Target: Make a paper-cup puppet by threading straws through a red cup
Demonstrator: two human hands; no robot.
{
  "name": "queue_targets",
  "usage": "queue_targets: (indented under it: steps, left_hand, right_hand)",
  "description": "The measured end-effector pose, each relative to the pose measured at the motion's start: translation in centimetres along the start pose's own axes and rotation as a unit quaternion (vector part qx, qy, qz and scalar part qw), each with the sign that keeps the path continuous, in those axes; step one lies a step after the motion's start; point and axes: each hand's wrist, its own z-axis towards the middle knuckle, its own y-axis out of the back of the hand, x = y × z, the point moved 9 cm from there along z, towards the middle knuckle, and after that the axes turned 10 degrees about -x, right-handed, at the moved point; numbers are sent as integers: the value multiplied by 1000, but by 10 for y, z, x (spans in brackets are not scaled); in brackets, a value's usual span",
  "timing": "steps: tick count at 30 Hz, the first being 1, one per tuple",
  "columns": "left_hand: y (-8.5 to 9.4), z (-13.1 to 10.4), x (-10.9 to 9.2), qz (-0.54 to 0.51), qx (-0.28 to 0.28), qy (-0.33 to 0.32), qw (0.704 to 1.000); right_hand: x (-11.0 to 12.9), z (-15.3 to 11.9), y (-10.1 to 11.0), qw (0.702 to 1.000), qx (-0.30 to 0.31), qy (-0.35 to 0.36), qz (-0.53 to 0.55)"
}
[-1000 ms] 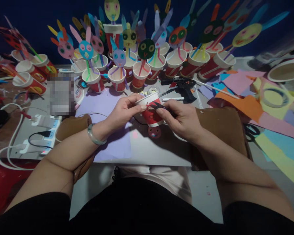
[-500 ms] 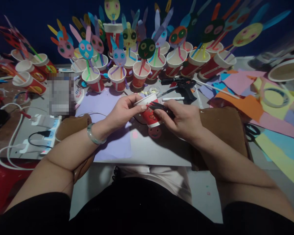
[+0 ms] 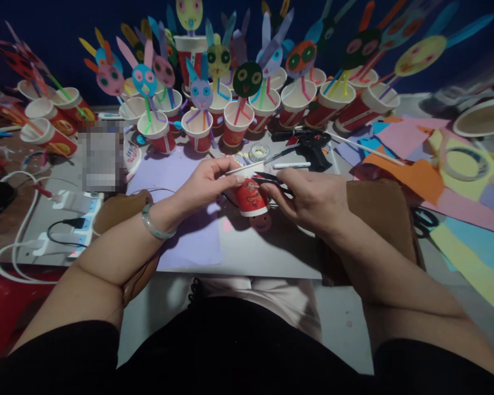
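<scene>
The red-and-white paper cup [image 3: 253, 202] has swung closer to upright, so its white rim now shows nearly edge-on and more of its red printed side faces the wearer. It hangs between the two hands, above the pale work surface [image 3: 267, 260]. The left hand [image 3: 206, 184] pinches the cup near its rim, thumb on the outside. The right hand [image 3: 316, 197] grips a slim black pointed tool [image 3: 271, 178], probably tweezers; its prongs look parted, with the tips close to the cup's side just under the rim. Whether they touch it or hold anything cannot be told. The turn seems to bring that side within easier reach of the tips. A round pink paper face [image 3: 260, 222] peeks out below the cup's base; whether it is joined to the cup is unclear. A clear roll of tape [image 3: 258, 152] and a thin white pen [image 3: 291, 165] lie just beyond the hands.
</scene>
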Motion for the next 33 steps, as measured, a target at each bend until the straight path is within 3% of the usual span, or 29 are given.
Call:
queue_targets:
  steps: [24,33]
  left_hand:
    - [-1,0,8,39,85,32,995]
    - [-8,-4,3,43,133,47,989]
  right_hand:
    - [10,2,0,998,30,58,26]
    - [15,0,5,992,1,114,52]
